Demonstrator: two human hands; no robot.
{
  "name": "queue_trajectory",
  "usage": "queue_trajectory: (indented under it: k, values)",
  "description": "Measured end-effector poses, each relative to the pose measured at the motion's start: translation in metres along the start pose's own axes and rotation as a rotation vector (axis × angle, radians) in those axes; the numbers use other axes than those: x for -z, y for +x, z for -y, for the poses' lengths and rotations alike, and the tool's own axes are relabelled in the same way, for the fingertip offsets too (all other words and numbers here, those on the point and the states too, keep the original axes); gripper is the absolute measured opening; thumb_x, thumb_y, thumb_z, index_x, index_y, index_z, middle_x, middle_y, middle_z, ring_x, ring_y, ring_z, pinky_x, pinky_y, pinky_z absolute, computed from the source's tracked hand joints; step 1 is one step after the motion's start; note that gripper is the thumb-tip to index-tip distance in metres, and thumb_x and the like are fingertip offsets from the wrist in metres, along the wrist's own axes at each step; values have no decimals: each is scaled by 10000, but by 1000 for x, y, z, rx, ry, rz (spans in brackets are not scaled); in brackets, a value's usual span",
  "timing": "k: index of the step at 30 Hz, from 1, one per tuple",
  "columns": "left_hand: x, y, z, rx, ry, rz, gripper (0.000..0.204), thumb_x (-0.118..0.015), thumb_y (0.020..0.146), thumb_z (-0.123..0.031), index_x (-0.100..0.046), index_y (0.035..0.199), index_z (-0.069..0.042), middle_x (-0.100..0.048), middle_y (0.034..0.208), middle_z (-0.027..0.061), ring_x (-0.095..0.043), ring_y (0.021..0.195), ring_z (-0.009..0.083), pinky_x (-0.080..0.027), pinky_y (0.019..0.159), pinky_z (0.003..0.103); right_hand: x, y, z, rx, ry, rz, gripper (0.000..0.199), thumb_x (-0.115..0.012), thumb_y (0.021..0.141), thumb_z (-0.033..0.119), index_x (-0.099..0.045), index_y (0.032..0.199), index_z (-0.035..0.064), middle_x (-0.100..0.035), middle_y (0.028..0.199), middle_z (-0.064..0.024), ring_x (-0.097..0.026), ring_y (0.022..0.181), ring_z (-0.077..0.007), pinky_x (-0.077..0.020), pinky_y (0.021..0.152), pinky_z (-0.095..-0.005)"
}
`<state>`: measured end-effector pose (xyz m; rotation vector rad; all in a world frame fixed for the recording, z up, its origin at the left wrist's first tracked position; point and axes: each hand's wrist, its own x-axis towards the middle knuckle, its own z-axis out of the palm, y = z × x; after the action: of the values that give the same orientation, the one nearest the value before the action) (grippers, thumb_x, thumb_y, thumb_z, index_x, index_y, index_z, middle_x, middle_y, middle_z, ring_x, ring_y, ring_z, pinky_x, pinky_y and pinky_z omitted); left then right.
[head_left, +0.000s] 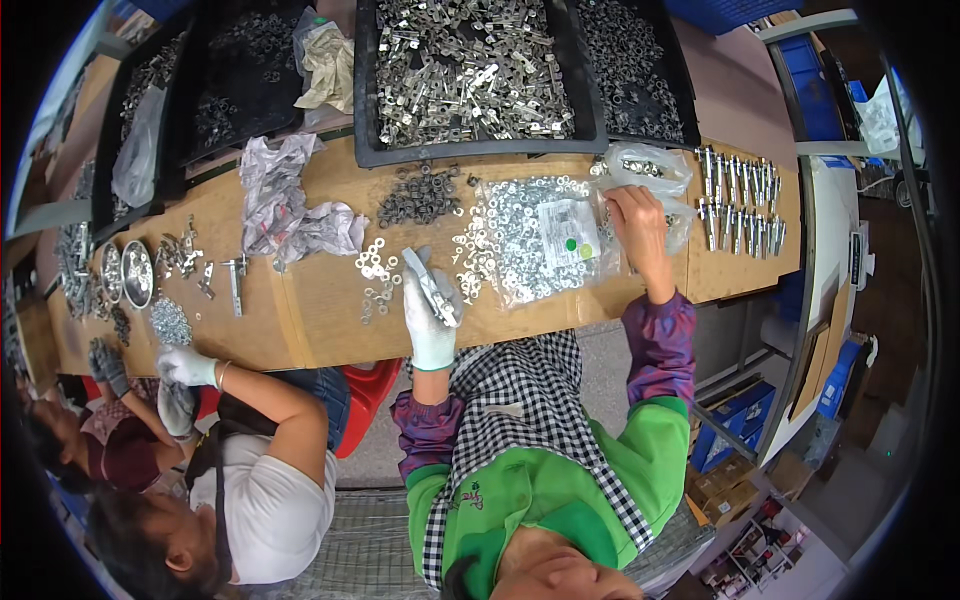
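My left hand [430, 335], in a white glove with grey fingertips, is closed around narrow silvery metal fittings [428, 287] above the table's front edge. My bare right hand [640, 222] is at the right side of a large clear bag of washers [525, 255]. Its fingers are curled down by a smaller clear bag with metal parts [650, 165]; what they pinch, if anything, is hidden. Between my hands lie loose pale washers [474, 250], with a heap of dark nuts or rings [420, 195] behind them.
Rows of metal bolt assemblies [738, 200] lie at the right. A black tray of metal brackets [475, 80] stands behind, beside a tray of dark rings [635, 70]. Crumpled paper [295, 205] lies left. A co-worker's gloved hand [187, 366] works near a steel bowl [137, 274].
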<state>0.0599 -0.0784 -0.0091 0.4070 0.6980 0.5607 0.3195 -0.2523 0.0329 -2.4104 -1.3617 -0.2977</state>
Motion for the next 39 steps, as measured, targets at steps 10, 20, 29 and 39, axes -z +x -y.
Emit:
queue_trajectory:
  k: [10,20,29,39]
  values:
    - [-10,-5,3,42,99,14,494,-338,996,-449,-407,1306,-70,-433,640,-27,-397,464,62,-328,405,207,-23,-7,-29,22,-56,226,146,-591,761,53,-642,897,43,-644,844,-98,-600,804,-286,-473,689,-387]
    - [-8,-5,6,25,92,6,487,-339,998,-434,-405,1306,-63,-422,638,-25,-390,468,65,-328,414,207,-29,-7,-28,-9,-25,163,157,-594,772,67,-661,914,75,-650,817,-74,-624,782,-266,-460,646,-393]
    - [-13,-5,5,36,90,-4,539,-384,974,-480,-405,1296,-48,-419,629,-18,-384,451,71,-303,394,210,-45,-4,-25,-45,-186,212,88,-594,773,85,-631,852,98,-634,798,-69,-626,776,-250,-428,674,-373]
    - [-13,-2,11,92,41,21,540,-384,973,-482,-404,1318,-67,-447,641,-24,-418,482,70,-343,420,209,-6,-9,42,41,119,-14,59,-633,755,98,-594,794,76,-618,775,-68,-596,664,-213,-382,584,-329]
